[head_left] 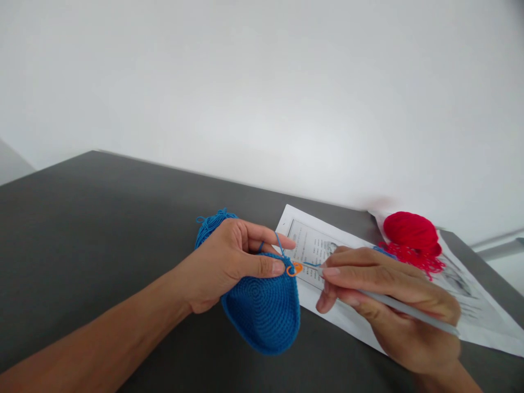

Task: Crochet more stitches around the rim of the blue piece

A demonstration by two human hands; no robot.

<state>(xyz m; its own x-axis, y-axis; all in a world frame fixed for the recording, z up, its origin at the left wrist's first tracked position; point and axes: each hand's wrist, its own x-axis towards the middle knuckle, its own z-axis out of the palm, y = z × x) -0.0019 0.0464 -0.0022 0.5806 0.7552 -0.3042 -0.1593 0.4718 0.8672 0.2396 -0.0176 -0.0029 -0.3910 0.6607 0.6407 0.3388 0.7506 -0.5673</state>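
Blue crochet work (262, 311), a rounded piece with circular rows, hangs from my left hand (241, 251), which pinches its upper edge between thumb and fingers. A strand of blue yarn runs over my left index finger. At the work's top right corner sits an orange stitch marker (295, 268). My right hand (380, 289) is closed around a grey crochet hook (409, 311), whose tip points left beside the marker. A short bit of blue yarn shows near the tip. Behind my left hand lies a bundle of blue yarn (215, 222).
Printed sheets (344, 322) lie on the dark table (102, 229) under and behind my right hand. On them at the right is a ball of red yarn (411, 234) with loose strands, and a little blue yarn beside it. A white wall (245, 98) rises behind the table.
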